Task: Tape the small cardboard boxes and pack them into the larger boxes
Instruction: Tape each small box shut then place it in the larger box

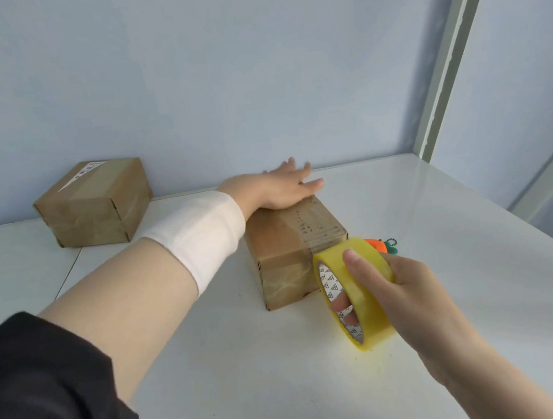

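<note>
In the middle of the frame, the left hand (pixel 281 188) lies flat with its fingers spread on top of a small brown cardboard box (pixel 293 252), holding it down on the white bench (pixel 251 367). Just below and right of the box, the right hand (pixel 405 294) has its grip wrapped around a yellow roll of clear tape (pixel 355 295), fingers through the hole. A strip of tape runs from the roll onto the box top. A second taped brown box (pixel 95 204) sits at the left by the blue wall (pixel 217 61). No big box shows. If the roll pulls sideways, the tape could go crooked or wrinkle. If the flat hand lifts, the box may slide.
</note>
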`<state>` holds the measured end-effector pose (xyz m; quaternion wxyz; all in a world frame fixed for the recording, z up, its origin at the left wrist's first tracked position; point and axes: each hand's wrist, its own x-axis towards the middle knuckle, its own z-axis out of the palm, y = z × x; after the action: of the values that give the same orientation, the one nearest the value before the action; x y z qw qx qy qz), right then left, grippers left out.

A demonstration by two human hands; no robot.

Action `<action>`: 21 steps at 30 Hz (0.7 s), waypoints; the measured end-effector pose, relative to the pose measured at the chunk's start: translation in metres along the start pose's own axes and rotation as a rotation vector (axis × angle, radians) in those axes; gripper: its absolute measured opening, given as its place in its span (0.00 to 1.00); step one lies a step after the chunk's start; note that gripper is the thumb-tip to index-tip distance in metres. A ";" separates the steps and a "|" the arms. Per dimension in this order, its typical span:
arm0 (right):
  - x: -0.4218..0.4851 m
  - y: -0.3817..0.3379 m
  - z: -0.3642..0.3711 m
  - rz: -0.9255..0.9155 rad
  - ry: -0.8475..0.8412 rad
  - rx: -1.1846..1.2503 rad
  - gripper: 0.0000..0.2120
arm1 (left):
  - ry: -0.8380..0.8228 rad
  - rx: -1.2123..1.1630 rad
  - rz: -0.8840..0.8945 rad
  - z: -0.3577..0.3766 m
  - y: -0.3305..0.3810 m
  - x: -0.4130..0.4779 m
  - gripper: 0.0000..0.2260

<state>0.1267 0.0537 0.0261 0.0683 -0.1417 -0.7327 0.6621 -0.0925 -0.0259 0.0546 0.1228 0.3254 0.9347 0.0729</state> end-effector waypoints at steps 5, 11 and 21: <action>0.001 0.000 -0.001 0.000 -0.046 0.009 0.13 | 0.044 0.077 0.094 0.012 0.005 -0.006 0.27; 0.001 -0.001 -0.001 0.005 -0.053 0.027 0.14 | 0.055 0.075 0.168 0.011 0.019 -0.014 0.28; 0.001 0.000 -0.001 0.018 -0.027 0.059 0.13 | -0.002 0.181 0.239 0.015 0.031 -0.026 0.27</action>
<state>0.1260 0.0546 0.0262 0.0564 -0.1374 -0.7125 0.6858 -0.0499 -0.0174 0.0517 0.0846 0.4440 0.8920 0.0021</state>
